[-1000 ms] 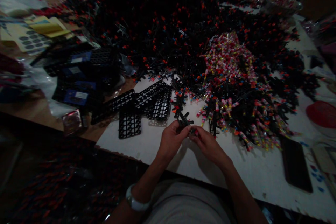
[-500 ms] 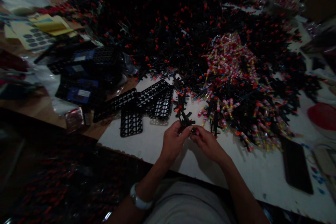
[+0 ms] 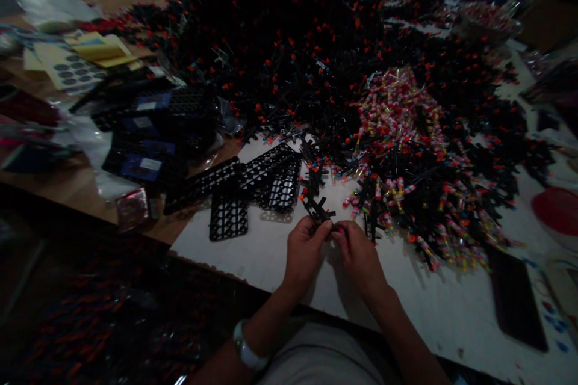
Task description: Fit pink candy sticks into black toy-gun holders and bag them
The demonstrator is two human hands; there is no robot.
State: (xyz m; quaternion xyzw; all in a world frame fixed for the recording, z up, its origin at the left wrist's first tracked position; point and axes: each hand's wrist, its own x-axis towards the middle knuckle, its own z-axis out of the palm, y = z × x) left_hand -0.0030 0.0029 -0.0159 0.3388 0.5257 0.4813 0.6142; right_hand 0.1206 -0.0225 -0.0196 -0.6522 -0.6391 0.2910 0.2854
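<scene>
My left hand and my right hand meet at the near side of the white table sheet, thumbs and fingers pinched together. Between the fingertips is a small black toy gun, mostly covered by them. A small pink spot shows at the right fingertips; what it belongs to is too dark to tell. Just past the left fingers lie more black toy guns with orange tips. Candy-coloured little tubes lie beyond my right hand, mixed with black toy guns.
A large heap of black toy guns covers the far table, with a pile of colourful tubes on it. Black perforated trays lie left. A phone and a red round lid are right. Sticker sheets lie far left.
The view has shifted slightly, so the table appears lower and further right. My right hand has turned more upright, its fingers still meeting the left ones.
</scene>
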